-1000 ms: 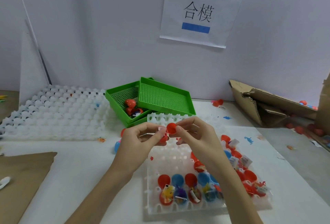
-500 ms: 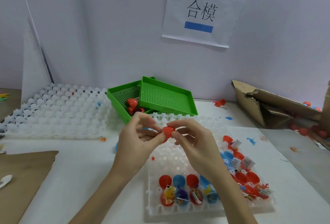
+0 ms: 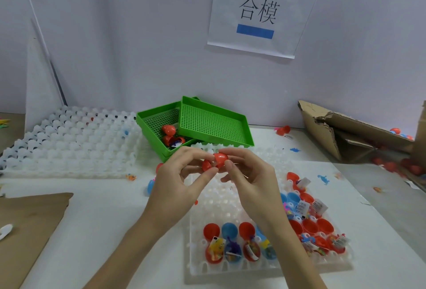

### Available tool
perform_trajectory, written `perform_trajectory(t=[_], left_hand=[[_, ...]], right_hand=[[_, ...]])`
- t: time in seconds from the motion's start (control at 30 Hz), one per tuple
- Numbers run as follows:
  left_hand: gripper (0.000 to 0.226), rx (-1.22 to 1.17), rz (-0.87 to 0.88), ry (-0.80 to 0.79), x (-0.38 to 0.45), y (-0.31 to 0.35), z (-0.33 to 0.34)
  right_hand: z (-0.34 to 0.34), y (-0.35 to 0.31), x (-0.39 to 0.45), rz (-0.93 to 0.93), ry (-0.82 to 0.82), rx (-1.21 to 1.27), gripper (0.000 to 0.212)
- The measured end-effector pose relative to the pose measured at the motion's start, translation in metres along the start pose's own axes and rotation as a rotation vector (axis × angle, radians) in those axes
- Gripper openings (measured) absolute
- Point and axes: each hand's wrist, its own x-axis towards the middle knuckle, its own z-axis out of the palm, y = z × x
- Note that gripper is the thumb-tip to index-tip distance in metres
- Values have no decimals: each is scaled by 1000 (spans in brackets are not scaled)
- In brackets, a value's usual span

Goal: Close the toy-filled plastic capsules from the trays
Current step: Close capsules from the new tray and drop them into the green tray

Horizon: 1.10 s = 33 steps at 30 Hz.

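A red plastic capsule (image 3: 217,161) is held between both hands above the white dimpled tray (image 3: 221,199). My left hand (image 3: 177,180) pinches its lower left half between thumb and fingers. My right hand (image 3: 249,178) pinches the upper right half. The two halves meet at an angle, with a gap showing between them. At the near end of the tray stand several open red and blue capsules (image 3: 230,242) with small toys and paper slips inside. More open capsules (image 3: 309,224) fill the tray's right side.
Two stacked green mesh trays (image 3: 214,125) sit behind my hands; the lower one holds red capsules (image 3: 169,131). A large stack of white dimpled trays (image 3: 69,141) lies at the left. Torn cardboard boxes (image 3: 345,132) stand at the right, a brown cardboard sheet (image 3: 27,226) at the near left.
Both hands have stayed above the tray. The capsule's halves have been brought together from apart, and my fingers have shifted around it.
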Motion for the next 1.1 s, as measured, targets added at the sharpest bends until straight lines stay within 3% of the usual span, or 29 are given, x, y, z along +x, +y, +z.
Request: perform_trajectory(t=[0.17, 0.5, 0.73, 0.87, 1.1], left_hand=[[43, -132, -44, 70, -1, 4, -1], [34, -255, -89, 114, -2, 10, -2], [25, -324, -207, 168, -2, 14, -2], [29, -317, -278, 123, -6, 15, 7], [27, -269, -284, 179, -10, 13, 14]], right_hand=[[-2, -4, 1, -20, -24, -17, 24], [-2, -3, 0, -104, -57, -27, 28], [15, 3, -10, -251, -71, -392, 53], [24, 8, -14, -264, 107, -538, 46], [23, 7, -14, -275, 50, -620, 42]])
